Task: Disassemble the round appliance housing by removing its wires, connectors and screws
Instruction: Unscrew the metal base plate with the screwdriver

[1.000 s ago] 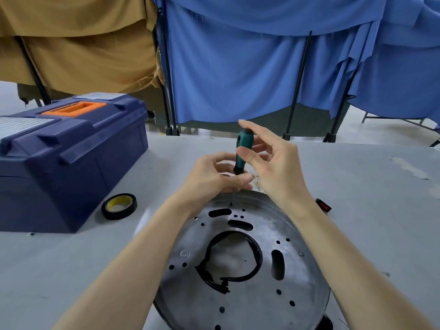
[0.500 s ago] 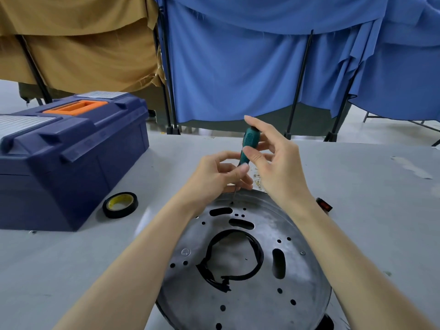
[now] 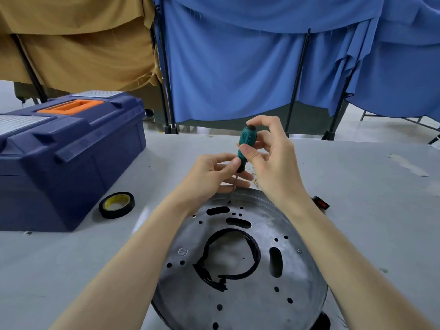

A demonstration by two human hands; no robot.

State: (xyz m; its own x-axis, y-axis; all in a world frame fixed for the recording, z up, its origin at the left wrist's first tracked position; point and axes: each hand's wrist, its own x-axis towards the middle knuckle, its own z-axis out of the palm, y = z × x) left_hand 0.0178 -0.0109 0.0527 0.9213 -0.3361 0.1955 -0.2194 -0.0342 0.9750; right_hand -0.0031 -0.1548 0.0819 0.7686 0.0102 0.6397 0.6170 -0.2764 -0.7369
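Right hand (image 3: 273,163) pinches the screwdriver (image 3: 245,144) handle, left hand (image 3: 207,177) pinches it lower down, tip on the far rim of the housing (image 3: 262,306), which sits right of the toolbox (image 3: 71,151). Unscrewing, probably; next needs steady downward turning.

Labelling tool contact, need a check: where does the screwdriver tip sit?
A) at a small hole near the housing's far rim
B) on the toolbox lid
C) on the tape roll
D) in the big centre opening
A: the screwdriver, pinched by the left hand and the right hand, runs down to a small hole at the far edge of the housing.
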